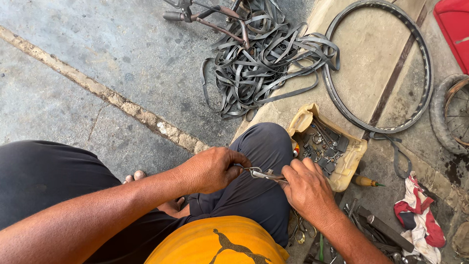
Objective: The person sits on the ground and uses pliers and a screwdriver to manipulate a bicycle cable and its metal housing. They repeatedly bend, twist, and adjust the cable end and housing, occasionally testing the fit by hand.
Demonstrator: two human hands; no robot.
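A: Item one, hands. Left hand (211, 169): fingers curled closed, pinching the front end of a small metal tool (264, 174) over the right knee (261, 146). Right hand (308, 188): fingers wrapped shut round the tool's rear end. The tool spans the gap between both hands, above the dark trouser leg.

B: What kind of tool?

A: Cannot tell exactly; silvery, plier-like, with something small at its tip, mostly hidden under the left fingers.

B: Risks, as you judge them?

A: Three. The small part could slip from the left pinch and drop between the legs or roll toward the concrete floor (122, 58). The metal jaws could nip a fingertip, since the fingers sit right against them. The knee is a soft, unsteady support, so a hard squeeze could twist the tool aside.

B: Item two, surroundings.

A: Just beside the right knee, a torn yellowish container (348, 164) holding dark metal bits. Near it, a screwdriver with an amber handle (366, 181). Below the right wrist, loose hand tools (376, 230) lying on the ground. Further right, a red-and-white rag (415, 215). Ahead, a tangle of grey rubber strips (264, 63) partly over a bicycle frame (210, 19); a bare wheel rim (378, 66) on the raised slab; a tyred wheel (449, 112) at the right edge.

B: Anything in the way?

A: The container crowds the right elbow's side; nothing lies between the hands.
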